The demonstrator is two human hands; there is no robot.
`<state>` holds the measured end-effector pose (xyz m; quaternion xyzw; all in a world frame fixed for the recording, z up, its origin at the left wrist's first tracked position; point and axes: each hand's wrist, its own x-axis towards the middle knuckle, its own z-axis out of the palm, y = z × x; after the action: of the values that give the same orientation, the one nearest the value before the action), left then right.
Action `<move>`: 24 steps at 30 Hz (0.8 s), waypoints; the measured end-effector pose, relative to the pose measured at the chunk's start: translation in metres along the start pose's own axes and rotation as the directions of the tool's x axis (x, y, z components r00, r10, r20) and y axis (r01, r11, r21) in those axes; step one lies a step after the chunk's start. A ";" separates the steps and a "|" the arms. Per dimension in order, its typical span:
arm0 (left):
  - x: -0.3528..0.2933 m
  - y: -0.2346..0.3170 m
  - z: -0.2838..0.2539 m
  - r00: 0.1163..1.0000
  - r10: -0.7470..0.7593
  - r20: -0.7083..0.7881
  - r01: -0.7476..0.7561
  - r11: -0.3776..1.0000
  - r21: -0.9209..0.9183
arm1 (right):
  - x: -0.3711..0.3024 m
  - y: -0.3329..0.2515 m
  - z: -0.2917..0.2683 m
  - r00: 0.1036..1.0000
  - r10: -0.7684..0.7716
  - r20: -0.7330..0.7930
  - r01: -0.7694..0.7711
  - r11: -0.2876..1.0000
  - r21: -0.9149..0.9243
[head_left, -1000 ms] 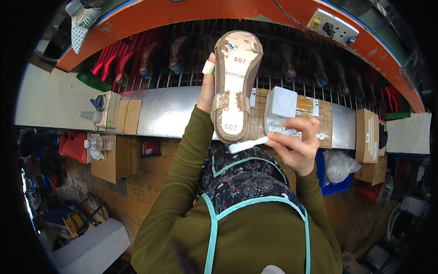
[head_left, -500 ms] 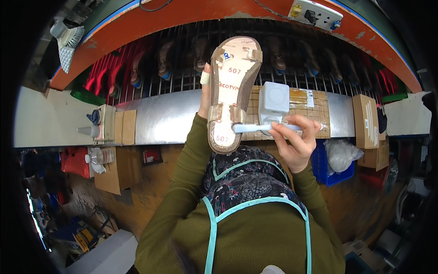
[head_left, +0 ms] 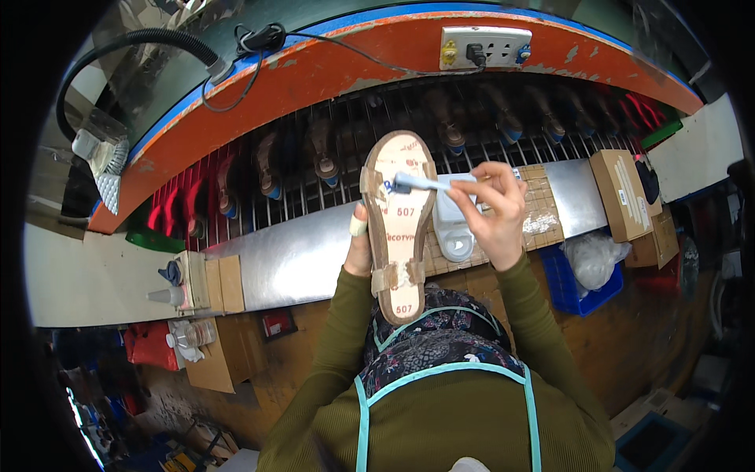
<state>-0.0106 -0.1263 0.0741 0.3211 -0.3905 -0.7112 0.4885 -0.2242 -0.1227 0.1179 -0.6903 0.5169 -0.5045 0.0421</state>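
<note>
My left hand (head_left: 359, 250), with a pale wrap on one digit, grips a sandal insole (head_left: 403, 252) by its left side. The insole is held toe-end away, its light underside with red print facing up. Brown strap ends fold over its edges near the toe and the heel. In my right hand (head_left: 497, 211) is a small pale-handled brush (head_left: 429, 183), pinched between fingers and thumb. Its dark bristles touch the underside near the toe, beside a blue mark. Partly behind my right hand stands a white plastic container (head_left: 458, 242).
Several shoe pieces (head_left: 324, 161) lie on a dark rack under the orange-edged machine (head_left: 314, 79), with red glow at both ends. A metal ledge (head_left: 291, 252) runs in front. To the right are a cardboard box (head_left: 621, 197) and a blue bin (head_left: 586, 303); a power strip (head_left: 499, 49) is above.
The brush has moved from the heel end up to the toe end of the insole. My view has shifted, and the insole now sits lower in it.
</note>
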 end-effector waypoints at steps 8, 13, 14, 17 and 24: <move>0.016 -0.026 -0.028 0.998 -0.057 -0.031 0.050 0.978 -0.201 | -0.023 0.013 0.028 0.991 -0.109 -0.076 0.091 0.973 -0.212; 0.036 -0.082 -0.084 0.973 -0.107 0.204 0.225 0.623 -0.749 | -0.049 0.032 0.023 0.907 0.406 0.108 -0.420 0.870 0.257; 0.043 -0.080 -0.073 0.959 -0.254 0.128 0.264 0.631 -0.729 | -0.054 0.042 0.020 0.888 0.449 0.099 -0.459 0.853 0.250; 0.073 -0.126 -0.114 0.918 -0.372 0.137 0.330 0.528 -0.782 | -0.066 0.059 0.014 0.828 0.552 0.098 -0.555 0.779 0.291; 0.202 -0.193 -0.190 0.870 -0.475 0.133 0.344 0.392 -0.853 | -0.055 0.096 0.011 0.709 0.700 0.086 -0.654 0.608 0.451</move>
<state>-0.0013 -0.3209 -0.2016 0.1694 0.1375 -0.8831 0.4153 -0.2776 -0.1307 0.0210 -0.3880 0.6092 -0.5891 0.3622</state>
